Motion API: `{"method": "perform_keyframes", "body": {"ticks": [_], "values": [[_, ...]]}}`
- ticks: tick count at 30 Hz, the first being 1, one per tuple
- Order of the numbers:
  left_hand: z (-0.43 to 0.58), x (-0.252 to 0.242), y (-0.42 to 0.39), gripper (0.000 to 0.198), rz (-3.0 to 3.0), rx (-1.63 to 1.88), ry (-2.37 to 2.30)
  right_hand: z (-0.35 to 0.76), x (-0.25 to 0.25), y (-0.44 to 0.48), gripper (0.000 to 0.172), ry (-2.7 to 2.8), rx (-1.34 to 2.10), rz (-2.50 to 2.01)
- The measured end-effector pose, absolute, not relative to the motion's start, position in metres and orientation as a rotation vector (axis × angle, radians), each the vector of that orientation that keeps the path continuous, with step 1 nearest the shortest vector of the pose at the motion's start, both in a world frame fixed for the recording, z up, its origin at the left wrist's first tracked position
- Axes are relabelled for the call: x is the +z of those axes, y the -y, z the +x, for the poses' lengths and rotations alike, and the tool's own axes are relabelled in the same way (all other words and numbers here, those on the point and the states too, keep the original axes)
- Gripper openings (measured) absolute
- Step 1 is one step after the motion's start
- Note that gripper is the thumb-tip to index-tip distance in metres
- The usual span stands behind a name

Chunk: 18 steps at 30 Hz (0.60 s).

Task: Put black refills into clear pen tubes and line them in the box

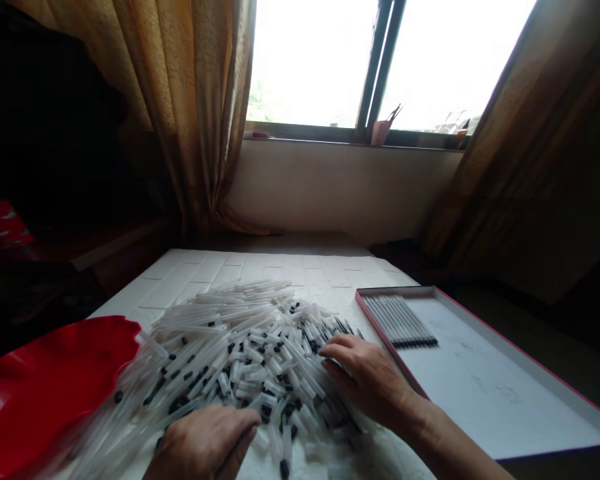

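A large heap of pen parts lies in front of me: long clear pen barrels, short translucent pen caps and small black plugs among them. My left hand rests at the near edge of the heap, its fingers curled and the thumb close against them; what they hold, if anything, is hidden. On the heap's right side, my right hand reaches in with thumb and fingers slightly apart beside dark-tipped pieces. No piece shows between its fingers.
At the right, a shallow box lid with a red rim holds a neat row of clear pens with black ends. A red scalloped tray is at the left. A pink cup stands on the windowsill behind the white table.
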<state>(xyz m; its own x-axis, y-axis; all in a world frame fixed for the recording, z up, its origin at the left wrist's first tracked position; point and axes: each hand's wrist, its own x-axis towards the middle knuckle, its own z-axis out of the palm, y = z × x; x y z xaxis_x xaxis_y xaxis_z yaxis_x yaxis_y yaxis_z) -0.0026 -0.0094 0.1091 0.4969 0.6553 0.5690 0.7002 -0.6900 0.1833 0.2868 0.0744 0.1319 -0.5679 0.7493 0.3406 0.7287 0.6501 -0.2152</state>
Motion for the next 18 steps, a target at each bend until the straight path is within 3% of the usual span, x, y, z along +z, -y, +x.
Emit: {"method": "perform_keyframes", "body": {"ticks": [8, 12, 18], "values": [[-0.043, 0.138, -0.018, 0.038, -2.1, -1.042, 1.422, 0.285, 0.12, -0.066, 0.017, 2.491, 0.114, -1.123], [-0.043, 0.13, -0.022, 0.039, -2.114, -1.046, 1.46, 0.283, 0.12, -0.062, 0.009, 2.503, 0.12, -1.13], [-0.022, 0.113, -0.015, 0.035, -2.284, -1.054, 1.401, 0.283, 0.119, -0.059, 0.013, 2.42, 0.15, -1.13]]}}
